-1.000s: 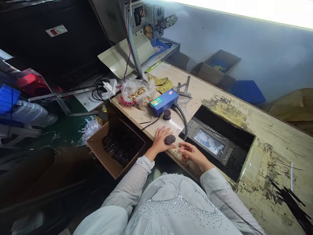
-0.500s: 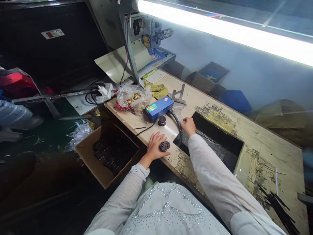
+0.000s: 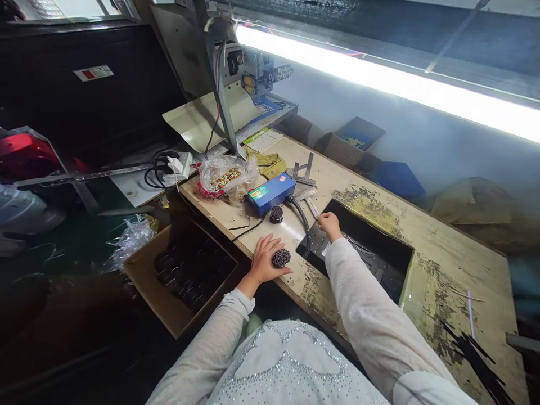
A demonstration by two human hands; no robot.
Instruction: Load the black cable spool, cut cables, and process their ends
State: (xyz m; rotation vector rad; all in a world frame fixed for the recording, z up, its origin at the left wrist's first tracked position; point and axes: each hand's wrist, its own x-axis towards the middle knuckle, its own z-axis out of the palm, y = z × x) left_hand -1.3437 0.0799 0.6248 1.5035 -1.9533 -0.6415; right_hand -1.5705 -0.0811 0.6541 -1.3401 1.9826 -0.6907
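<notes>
Pinching pale strip (image 3: 312,207), right hand (image 3: 330,226); left hand (image 3: 265,262) against bundle (image 3: 281,258).

We observe a pale wooden surface (image 3: 337,183), its coating worn in dark patches, with a rectangular black recess (image 3: 394,253). On it lie a blue box-shaped device (image 3: 271,194), two round dark bundles of thin pieces (image 3: 280,258) (image 3: 276,214), a clear plastic bag (image 3: 228,173) and an olive cloth (image 3: 270,163).

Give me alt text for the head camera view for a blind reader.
A person's left hand lies spread beside a dark bundle on a worn workbench, while the right hand pinches a pale strip near a black recess. Beyond are a second dark bundle and a blue box; a cardboard box stands at left.
</notes>
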